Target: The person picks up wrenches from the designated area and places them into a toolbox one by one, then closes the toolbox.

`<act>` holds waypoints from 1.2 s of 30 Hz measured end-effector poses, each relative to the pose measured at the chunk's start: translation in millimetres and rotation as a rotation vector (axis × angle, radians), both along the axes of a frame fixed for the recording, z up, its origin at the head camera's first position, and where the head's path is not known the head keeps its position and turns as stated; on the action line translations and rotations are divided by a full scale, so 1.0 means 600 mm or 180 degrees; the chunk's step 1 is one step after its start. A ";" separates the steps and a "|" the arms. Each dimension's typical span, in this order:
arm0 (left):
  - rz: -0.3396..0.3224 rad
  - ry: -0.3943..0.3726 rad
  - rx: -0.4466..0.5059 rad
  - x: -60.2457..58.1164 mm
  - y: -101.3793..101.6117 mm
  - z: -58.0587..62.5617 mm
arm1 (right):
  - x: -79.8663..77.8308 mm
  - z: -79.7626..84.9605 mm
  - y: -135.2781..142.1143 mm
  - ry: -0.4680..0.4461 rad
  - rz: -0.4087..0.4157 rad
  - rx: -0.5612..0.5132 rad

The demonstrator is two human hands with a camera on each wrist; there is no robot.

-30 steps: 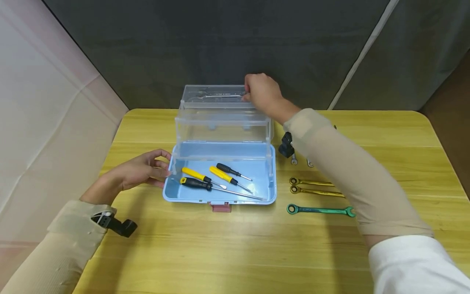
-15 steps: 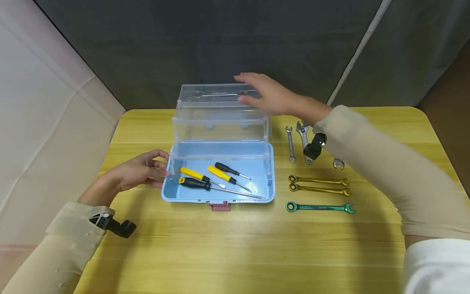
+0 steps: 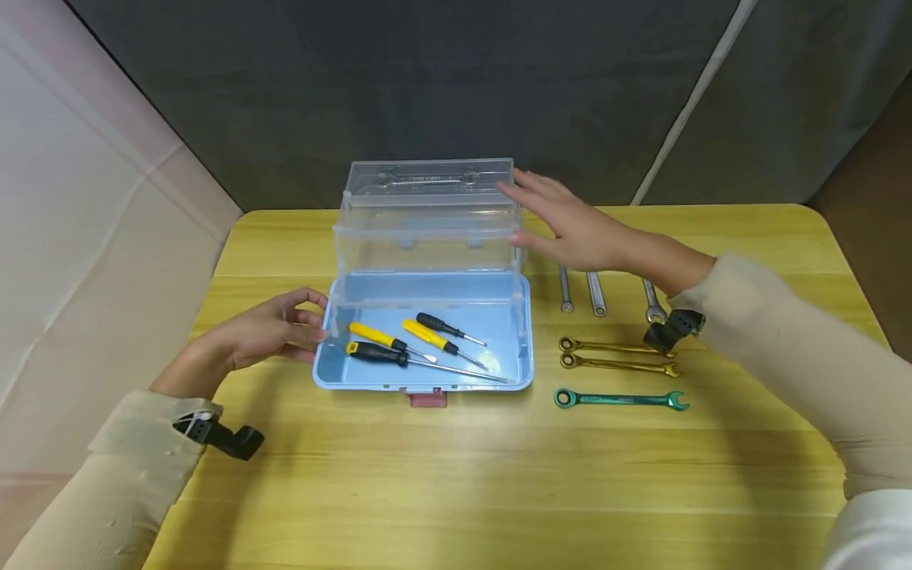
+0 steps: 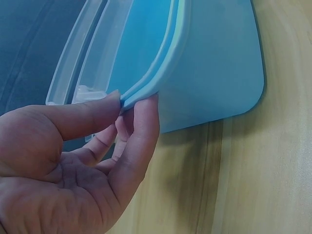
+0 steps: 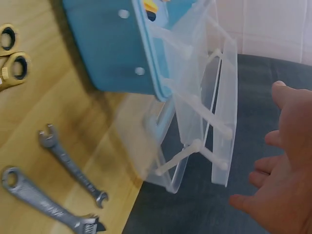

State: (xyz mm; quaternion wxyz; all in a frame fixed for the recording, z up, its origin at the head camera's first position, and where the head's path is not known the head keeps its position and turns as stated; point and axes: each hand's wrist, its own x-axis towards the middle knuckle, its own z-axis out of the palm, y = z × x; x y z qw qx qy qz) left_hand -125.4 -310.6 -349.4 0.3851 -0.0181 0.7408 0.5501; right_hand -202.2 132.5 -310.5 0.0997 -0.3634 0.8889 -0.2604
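Note:
My left hand (image 3: 267,332) pinches the left rim of a light blue toolbox (image 3: 530,340); in the left wrist view the thumb lies on the rim (image 4: 168,63), with curled fingers against the outside. My right hand (image 3: 577,229) holds nothing. Its fingers are spread beside the right end of the raised clear upper tray (image 3: 370,199). In that tray lies a silver open-end wrench (image 3: 427,182). The box's base holds a large black-and-yellow screwdriver (image 3: 378,353), two yellow-handled screwdrivers (image 3: 374,336) and a small black screwdriver (image 3: 436,322).
Right of the box lie a green ratchet wrench (image 3: 620,399), two gold ratchet wrenches (image 3: 620,364), a small wrench (image 5: 73,168), an adjustable wrench (image 5: 44,202) and another silver wrench (image 3: 651,301). A dark curtain (image 3: 427,79) hangs behind the wooden table (image 3: 427,491).
My right hand has uncurled its fingers at the upper tray, leaving the silver wrench there, and moved right and toward me. The left hand has stayed on the rim.

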 end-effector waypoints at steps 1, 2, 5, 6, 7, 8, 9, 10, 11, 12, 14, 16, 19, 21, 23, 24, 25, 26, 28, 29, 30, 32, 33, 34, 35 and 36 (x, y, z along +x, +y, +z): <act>0.0001 0.0007 -0.0001 0.000 0.000 0.000 | 0.005 -0.003 0.008 0.0009 -0.0023 0.0013; -0.0002 0.0014 -0.0003 0.000 0.000 -0.001 | 0.009 -0.006 0.015 0.0019 -0.0046 0.0022; -0.0014 0.0022 -0.0013 0.000 -0.002 -0.002 | 0.022 -0.018 0.036 0.0016 -0.0135 0.0069; -0.0016 0.0021 -0.0014 0.000 -0.002 -0.003 | 0.027 -0.022 0.043 0.0015 -0.0160 0.0097; -0.0017 0.0022 -0.0013 0.000 -0.003 -0.003 | 0.031 -0.027 0.049 0.0016 -0.0185 0.0121; -0.0021 0.0020 -0.0015 0.000 -0.003 -0.003 | 0.036 -0.032 0.055 0.0019 -0.0209 0.0150; -0.0021 0.0019 -0.0014 0.000 -0.003 -0.004 | 0.040 -0.037 0.060 0.0025 -0.0230 0.0179; -0.0021 0.0019 -0.0015 0.000 -0.003 -0.004 | 0.045 -0.043 0.065 0.0041 -0.0243 0.0212; -0.0022 0.0020 -0.0015 0.000 -0.003 -0.004 | 0.050 -0.048 0.070 0.0053 -0.0258 0.0237; -0.0023 0.0020 -0.0016 0.000 -0.003 -0.004 | 0.054 -0.053 0.074 0.0062 -0.0271 0.0260; -0.0022 0.0020 -0.0024 0.000 -0.003 -0.003 | 0.062 -0.064 0.082 0.0072 -0.0308 0.0305; -0.0016 0.0019 -0.0027 0.000 -0.002 -0.003 | 0.068 -0.073 0.089 0.0073 -0.0351 0.0344; -0.0011 0.0013 -0.0013 0.001 -0.002 -0.004 | 0.078 -0.087 0.099 0.0068 -0.0453 0.0391; -0.0010 0.0011 0.0000 0.001 -0.001 -0.004 | 0.085 -0.095 0.107 0.0081 -0.0529 0.0418; -0.0012 0.0008 0.0009 0.001 -0.001 -0.005 | 0.091 -0.104 0.115 0.0077 -0.0615 0.0448; -0.0013 0.0011 0.0007 0.001 0.000 -0.005 | 0.095 -0.109 0.120 0.0081 -0.0655 0.0469; -0.0014 0.0014 0.0005 0.001 0.000 -0.005 | 0.098 -0.113 0.124 0.0078 -0.0696 0.0487; -0.0015 0.0018 0.0004 0.000 -0.001 -0.005 | 0.101 -0.118 0.128 0.0063 -0.0748 0.0498; -0.0015 0.0027 0.0001 0.000 -0.001 -0.005 | 0.106 -0.126 0.137 0.0001 -0.0852 0.0511; -0.0013 0.0031 0.0000 0.000 -0.002 -0.006 | 0.108 -0.130 0.141 -0.0029 -0.0909 0.0509; -0.0010 0.0035 -0.0001 0.001 -0.002 -0.006 | 0.110 -0.133 0.146 -0.0051 -0.0960 0.0500; 0.0000 0.0031 0.0002 0.002 -0.003 -0.007 | 0.113 -0.140 0.155 -0.0084 -0.1052 0.0462; 0.0006 0.0027 0.0005 0.003 -0.004 -0.008 | 0.114 -0.143 0.160 -0.0075 -0.1089 0.0446; 0.0011 0.0022 0.0011 0.003 -0.005 -0.008 | 0.115 -0.146 0.165 -0.0068 -0.1127 0.0436; 0.0014 0.0019 0.0016 0.004 -0.006 -0.009 | 0.115 -0.150 0.170 -0.0067 -0.1166 0.0426; 0.0016 0.0019 0.0023 0.004 -0.006 -0.009 | 0.116 -0.153 0.175 -0.0066 -0.1200 0.0429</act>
